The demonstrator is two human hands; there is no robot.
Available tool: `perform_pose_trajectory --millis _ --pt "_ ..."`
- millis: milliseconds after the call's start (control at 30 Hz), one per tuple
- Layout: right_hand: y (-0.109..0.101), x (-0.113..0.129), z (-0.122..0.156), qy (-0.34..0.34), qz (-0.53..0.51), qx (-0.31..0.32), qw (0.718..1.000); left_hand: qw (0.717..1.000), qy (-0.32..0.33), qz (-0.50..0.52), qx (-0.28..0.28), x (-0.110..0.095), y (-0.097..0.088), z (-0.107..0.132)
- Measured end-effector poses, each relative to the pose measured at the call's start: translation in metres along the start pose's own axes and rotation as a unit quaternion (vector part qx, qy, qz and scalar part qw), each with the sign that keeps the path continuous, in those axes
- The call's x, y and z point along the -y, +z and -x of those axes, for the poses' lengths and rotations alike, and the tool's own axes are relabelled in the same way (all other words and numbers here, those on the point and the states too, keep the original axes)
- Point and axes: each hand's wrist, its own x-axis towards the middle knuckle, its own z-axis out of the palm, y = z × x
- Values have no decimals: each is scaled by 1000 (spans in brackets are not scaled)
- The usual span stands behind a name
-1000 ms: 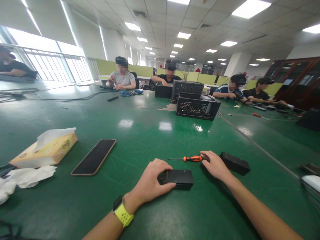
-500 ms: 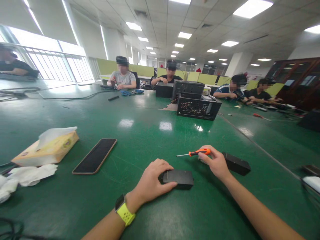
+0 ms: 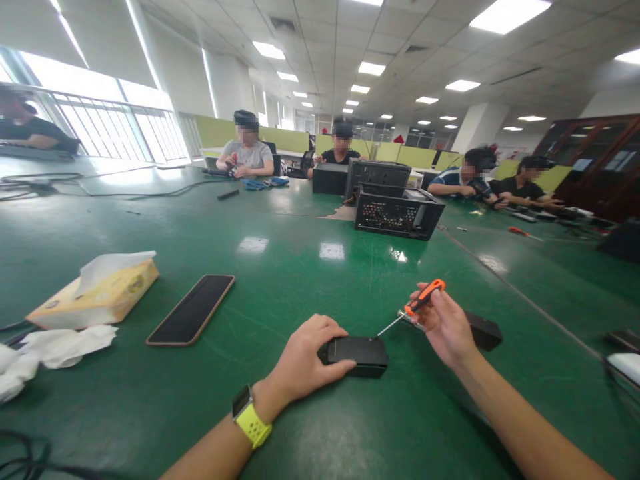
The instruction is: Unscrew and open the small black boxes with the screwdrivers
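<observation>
Holding black box (image 3: 361, 356) in half-curled left hand (image 3: 309, 359), pinching orange screwdriver (image 3: 424, 299) in closely curled right hand (image 3: 449, 327), aiming it at box lying between both hands; ideally pinning box against sliding

An orange-black screwdriver (image 3: 417, 305) slants down, its tip at the far edge of an oblong black box (image 3: 364, 353).
</observation>
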Motion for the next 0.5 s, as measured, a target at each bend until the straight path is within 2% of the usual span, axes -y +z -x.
perform_pose_trajectory --millis 500 --pt "3 -1 2 -8 11 13 1000 1000 10 10 1 6 1 1"
